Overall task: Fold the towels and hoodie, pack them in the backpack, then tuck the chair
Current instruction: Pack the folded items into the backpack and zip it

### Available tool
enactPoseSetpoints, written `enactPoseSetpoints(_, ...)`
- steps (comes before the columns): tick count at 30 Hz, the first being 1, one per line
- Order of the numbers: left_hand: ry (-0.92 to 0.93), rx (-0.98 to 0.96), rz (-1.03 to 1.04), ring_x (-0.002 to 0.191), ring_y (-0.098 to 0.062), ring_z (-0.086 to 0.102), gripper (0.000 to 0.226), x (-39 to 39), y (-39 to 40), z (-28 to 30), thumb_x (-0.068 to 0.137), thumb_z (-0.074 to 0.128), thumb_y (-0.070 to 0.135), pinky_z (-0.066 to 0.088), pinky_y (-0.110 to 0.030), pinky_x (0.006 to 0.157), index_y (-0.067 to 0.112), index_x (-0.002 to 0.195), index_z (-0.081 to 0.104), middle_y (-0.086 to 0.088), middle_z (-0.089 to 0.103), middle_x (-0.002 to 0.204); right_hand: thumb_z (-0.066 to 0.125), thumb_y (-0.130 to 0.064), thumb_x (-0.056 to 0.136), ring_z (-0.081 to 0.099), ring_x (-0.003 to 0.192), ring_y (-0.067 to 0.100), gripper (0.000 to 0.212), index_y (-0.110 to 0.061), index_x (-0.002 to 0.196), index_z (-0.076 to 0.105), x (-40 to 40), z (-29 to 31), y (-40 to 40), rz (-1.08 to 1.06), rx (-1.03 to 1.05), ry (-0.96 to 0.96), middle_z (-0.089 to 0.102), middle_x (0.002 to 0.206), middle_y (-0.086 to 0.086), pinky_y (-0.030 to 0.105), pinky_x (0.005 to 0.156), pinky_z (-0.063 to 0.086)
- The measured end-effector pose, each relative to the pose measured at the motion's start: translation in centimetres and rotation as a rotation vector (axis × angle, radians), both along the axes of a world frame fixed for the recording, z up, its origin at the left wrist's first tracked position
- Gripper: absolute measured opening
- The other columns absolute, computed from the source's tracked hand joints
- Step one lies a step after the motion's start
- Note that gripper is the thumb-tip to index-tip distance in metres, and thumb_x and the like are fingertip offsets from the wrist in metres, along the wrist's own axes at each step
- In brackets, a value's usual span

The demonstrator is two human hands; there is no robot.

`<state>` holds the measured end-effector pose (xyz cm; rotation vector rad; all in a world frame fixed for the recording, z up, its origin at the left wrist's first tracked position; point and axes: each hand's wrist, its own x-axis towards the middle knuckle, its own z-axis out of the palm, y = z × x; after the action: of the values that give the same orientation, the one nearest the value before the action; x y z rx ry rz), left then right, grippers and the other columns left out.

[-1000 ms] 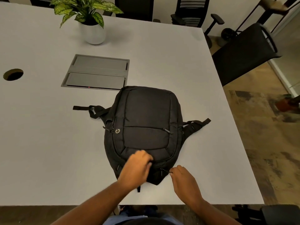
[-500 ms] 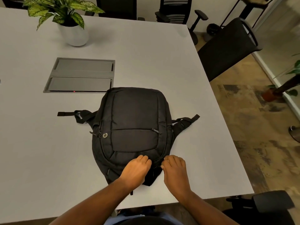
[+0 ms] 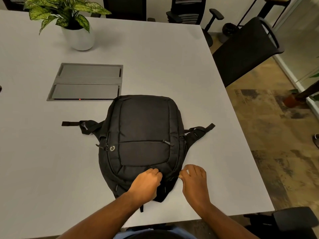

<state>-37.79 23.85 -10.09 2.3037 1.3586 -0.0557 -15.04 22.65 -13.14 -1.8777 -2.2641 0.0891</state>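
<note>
On the near part of the grey table (image 3: 172, 69), the black backpack (image 3: 144, 131) is lying flat, front up, showing only a small round emblem (image 3: 112, 148) with no readable writing. Left hand (image 3: 146, 184) is gripping its near end, fingers curled; right hand (image 3: 196, 181) is pinching something small, probably a zipper pull, at its right edge.

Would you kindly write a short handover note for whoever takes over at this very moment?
Left hand: curled, gripping the near end of the backpack.
Right hand: pinching something small at the backpack's near right edge, likely a zipper pull.
The backpack lies flat on the table and looks closed.
Towels and hoodie are not in view, presumably packed.
Left: finish zipping if needed, then tuck the chair.
</note>
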Motion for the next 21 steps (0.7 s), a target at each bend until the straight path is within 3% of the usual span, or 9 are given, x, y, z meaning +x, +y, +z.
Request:
enactPoseSetpoints(3, 0.012, -0.009, -0.014, 0.104, -0.021, 0.059, 0.017, -0.2, 0.2, -0.3, 0.100, 0.056, 0.022, 0.052, -0.032, 0.090, 0.015, 0.114, 0.063, -0.003, 0.062, 0.115, 0.084, 0.000, 0.074, 0.061, 0.093, 0.023, 0.026, -0.019, 0.090, 0.075, 2.6, -0.2, 0.8, -0.101, 0.009, 0.036, 0.067, 0.099, 0.002, 0.044, 0.088, 0.050)
enactPoseSetpoints(9, 0.010, -0.035, -0.040, 0.104, -0.020, 0.058, 0.016, -0.5, 0.2, -0.6, 0.101, 0.053, 0.022, 0.049, -0.030, 0.088, 0.014, 0.111, 0.062, -0.003, 0.061, 0.116, 0.078, -0.005, 0.083, 0.059, 0.094, 0.025, 0.013, -0.016, 0.089, 0.073, 4.0, 0.3, 6.0, -0.173, 0.090, -0.016, 0.064, 0.098, 0.005, 0.045, 0.092, 0.047)
enactPoseSetpoints(15, -0.026, -0.044, -0.051, 0.105, -0.019, 0.057, 0.016, -0.6, 0.5, -0.1, 0.101, 0.053, 0.024, 0.044, -0.026, 0.088, 0.016, 0.112, 0.062, -0.002, 0.061, 0.117, 0.076, 0.005, 0.075, 0.058, 0.092, 0.026, 0.024, -0.015, 0.084, 0.066, 3.7, 1.0, 12.1, -0.225, 0.084, -0.054, 0.061, 0.094, 0.005, 0.050, 0.100, 0.043)
enactPoseSetpoints(21, -0.059, -0.081, -0.063, 0.103, -0.018, 0.057, 0.016, -0.9, 0.7, 0.1, 0.101, 0.053, 0.026, 0.047, -0.028, 0.088, 0.017, 0.110, 0.062, -0.001, 0.060, 0.115, 0.077, 0.001, 0.072, 0.059, 0.101, 0.030, 0.023, -0.014, 0.087, 0.068, 2.7, 1.0, 14.7, -0.166, -0.027, -0.163, 0.064, 0.097, 0.009, 0.053, 0.109, 0.036)
